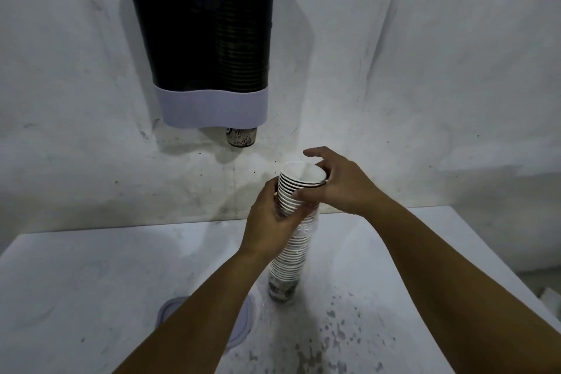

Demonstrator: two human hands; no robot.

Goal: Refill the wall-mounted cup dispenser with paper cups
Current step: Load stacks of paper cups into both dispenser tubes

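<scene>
A dark wall-mounted cup dispenser (pixel 209 24) with a pale lower band hangs at the upper left. Stacked cup rims show through its right half, and one printed cup (pixel 240 136) pokes out below. A tall stack of paper cups (pixel 293 252), partly in a clear plastic sleeve, stands upright on the white table. My left hand (pixel 273 218) grips the stack's upper part from the left. My right hand (pixel 337 185) pinches the topmost cups at the rim from the right.
The white table (pixel 91 282) runs up to a scuffed white wall. A round translucent lid (pixel 239 325) lies on the table under my left forearm. Dark speckles mark the table near its front right.
</scene>
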